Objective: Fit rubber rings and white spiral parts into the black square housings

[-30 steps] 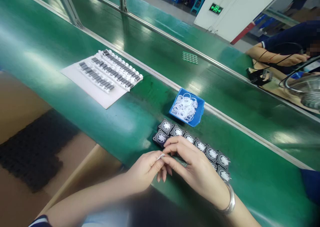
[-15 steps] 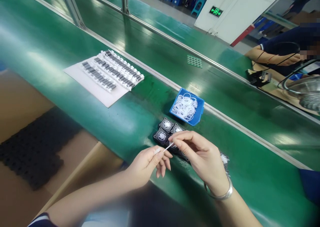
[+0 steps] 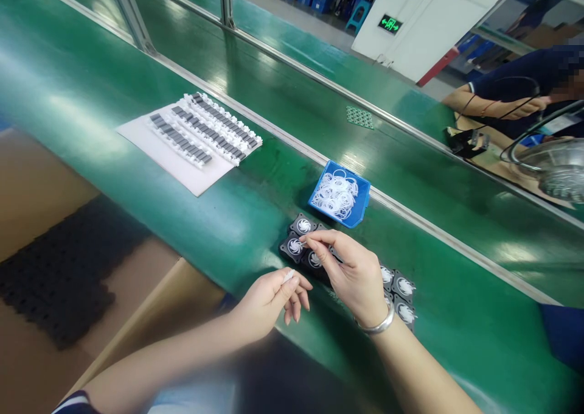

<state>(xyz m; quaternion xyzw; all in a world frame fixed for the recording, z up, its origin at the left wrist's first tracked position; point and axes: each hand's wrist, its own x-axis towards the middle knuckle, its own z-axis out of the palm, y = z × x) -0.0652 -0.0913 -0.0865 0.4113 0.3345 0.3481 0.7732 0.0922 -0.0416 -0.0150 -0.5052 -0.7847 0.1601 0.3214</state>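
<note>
My left hand (image 3: 269, 298) is closed, with a small white piece (image 3: 289, 275) pinched between thumb and forefinger. My right hand (image 3: 353, 274) reaches over a group of square black fan-like units (image 3: 291, 257) with white swirl-shaped centres. Its thumb and forefinger are pinched together at the near left unit, beside the white swirl (image 3: 294, 246). A thin light piece shows at these fingertips, too small to name. Part of the group is hidden under the right hand; more units (image 3: 404, 285) show to the right of the wrist.
Behind the units stands a blue bin (image 3: 364, 202) full of white rings (image 3: 336, 193). A white sheet (image 3: 182, 176) with rows of grey-and-white parts lies at left. Beyond the metal rail are a green perforated board (image 3: 360, 117) and a person's arm (image 3: 493, 106). Dark parts fill a cardboard box (image 3: 159, 292).
My right hand has moved left and away from my left hand, to the near left unit. The thin white piece that spanned both hands no longer does. My left hand has barely moved.
</note>
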